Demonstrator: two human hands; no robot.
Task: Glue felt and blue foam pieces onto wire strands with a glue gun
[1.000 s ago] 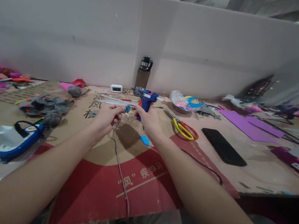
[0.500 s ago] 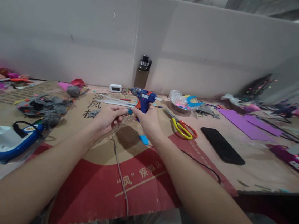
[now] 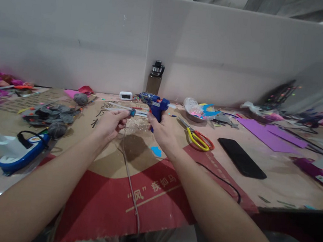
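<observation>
My right hand (image 3: pixel 162 131) is wrapped around the handle of a blue hot glue gun (image 3: pixel 159 106), whose nozzle points up and to the left. Between the thumb and fingers of my left hand (image 3: pixel 113 124) is a small teal piece (image 3: pixel 132 112), too small to make out well. A thin grey-brown cord (image 3: pixel 128 175) runs from below that hand down over the red printed cardboard (image 3: pixel 105 204). A bright blue scrap (image 3: pixel 156 151) lies on the cardboard between my forearms.
Yellow-and-red-handled scissors (image 3: pixel 197 138) and a black phone (image 3: pixel 241 158) lie to the right, near purple sheets (image 3: pixel 267 135). Behind stand a bottle (image 3: pixel 154 83) and a small white display (image 3: pixel 125 96). A blue power strip (image 3: pixel 23 155) and grey yarn balls (image 3: pixel 57 129) are left.
My left hand has moved left, away from my right hand, carrying the teal piece; the hands are now apart. The right hand still grips the glue gun.
</observation>
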